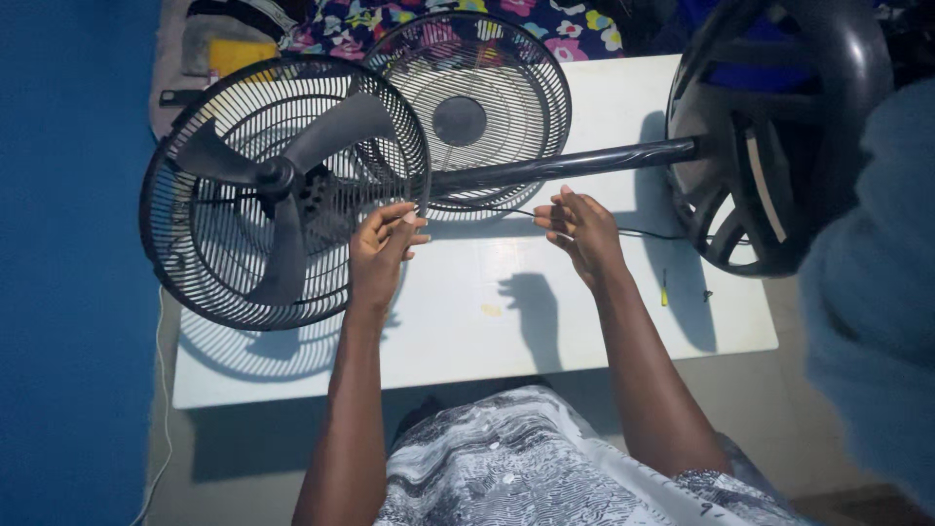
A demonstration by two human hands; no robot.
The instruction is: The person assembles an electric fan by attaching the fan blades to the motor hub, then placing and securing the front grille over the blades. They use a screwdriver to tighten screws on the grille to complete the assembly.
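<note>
On white table (623,97), lying flat: black standing fan, round base (779,136) at right, pole (565,164) running left to rear guard (195,282) with grey blades (282,166) exposed. Loose front guard (487,93) propped behind, partly overlapped by the rear one. Flowered cloth (545,24) beyond table edge; blue wall (68,244) at left.

Left hand (382,251) at rim of rear guard, fingers curled narrow, tips pinched together just beside the wire ring; whether something small sits between them, cannot tell. Right hand (582,229) just below pole, fingers bent and close, apparently pinching thin black cord (643,233) that trails right toward base. Small screwdriver (664,288) on table right of that wrist, apart from both hands.

Judgement on doing this well: keep cord clear of guard wires and blades before any fitting at rim; steady the rim with left fingertips rather than pressing on thin wires, likely springy. Keep any small fastener over the table, not the edge. Screwdriver within easy reach of right hand; worth leaving it there.
</note>
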